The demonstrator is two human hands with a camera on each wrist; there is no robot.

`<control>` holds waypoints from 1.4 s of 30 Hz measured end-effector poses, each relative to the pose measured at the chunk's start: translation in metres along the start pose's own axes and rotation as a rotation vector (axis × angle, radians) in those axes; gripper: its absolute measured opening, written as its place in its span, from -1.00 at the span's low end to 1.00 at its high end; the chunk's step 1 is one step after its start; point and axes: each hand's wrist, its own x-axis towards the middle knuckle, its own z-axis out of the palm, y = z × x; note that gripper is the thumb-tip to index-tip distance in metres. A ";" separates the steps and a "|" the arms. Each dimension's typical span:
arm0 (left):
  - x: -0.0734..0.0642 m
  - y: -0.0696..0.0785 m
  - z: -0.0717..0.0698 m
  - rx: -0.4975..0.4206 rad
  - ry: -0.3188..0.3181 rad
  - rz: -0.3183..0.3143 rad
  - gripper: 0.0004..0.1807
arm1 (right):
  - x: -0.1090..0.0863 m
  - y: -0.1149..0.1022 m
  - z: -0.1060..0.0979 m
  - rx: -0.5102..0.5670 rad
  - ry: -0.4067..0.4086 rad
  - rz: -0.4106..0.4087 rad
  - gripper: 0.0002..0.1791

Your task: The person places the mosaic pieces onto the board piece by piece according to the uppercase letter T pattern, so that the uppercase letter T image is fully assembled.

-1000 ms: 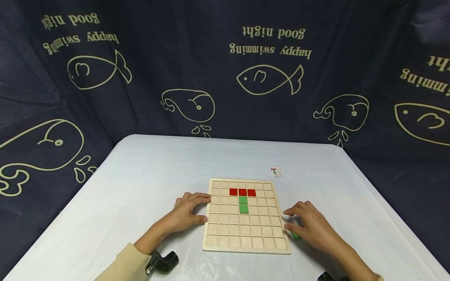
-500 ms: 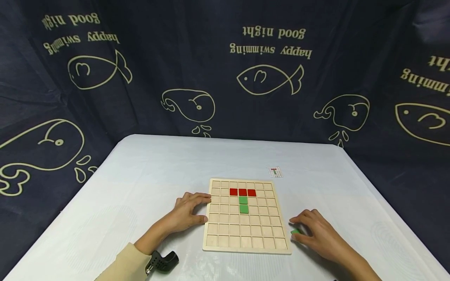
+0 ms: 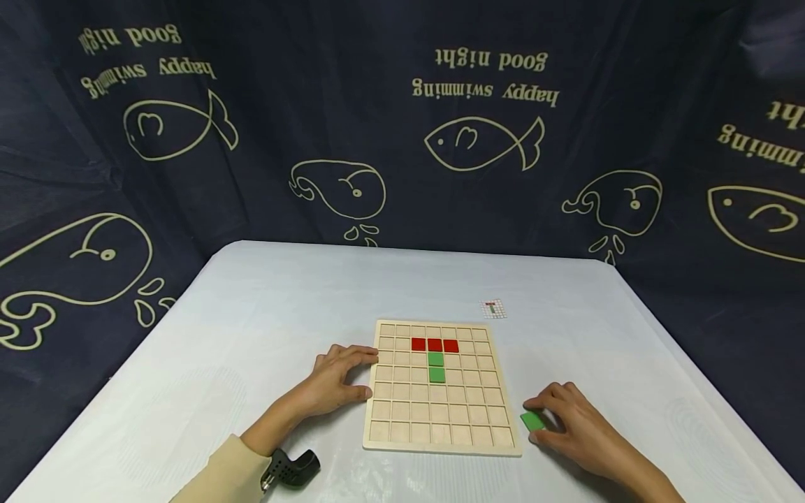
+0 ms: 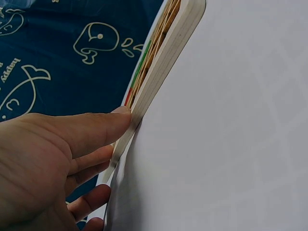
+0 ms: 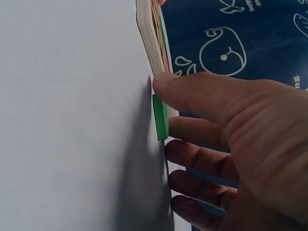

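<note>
A square wooden grid board [image 3: 440, 412] lies on the table, with three red tiles [image 3: 434, 345] in a row and two green tiles [image 3: 437, 367] below the middle one. My left hand [image 3: 336, 381] rests against the board's left edge, its thumb and fingers touching the rim, also visible in the left wrist view. Right of the board, a loose green tile [image 3: 532, 421] lies on the table. My right hand [image 3: 575, 429] is around it, thumb and forefinger loosely bent on either side. Whether they touch it is hard to tell.
A small printed card [image 3: 493, 309] with a red and green pattern lies beyond the board's far right corner. The white-covered table [image 3: 302, 293] meets a dark blue curtain [image 3: 402, 209] with fish drawings at the back.
My right hand has moved away from the board's right edge, to the right, and more of the loose green tile now shows. My left hand and the board have stayed put.
</note>
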 end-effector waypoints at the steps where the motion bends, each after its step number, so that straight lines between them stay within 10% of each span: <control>1: 0.000 0.000 0.000 0.001 -0.001 0.000 -0.43 | 0.000 0.001 0.000 0.000 0.003 -0.003 -0.62; 42: -0.001 0.002 -0.001 -0.016 -0.021 -0.003 -0.43 | -0.002 0.008 0.003 0.015 0.047 0.000 -0.70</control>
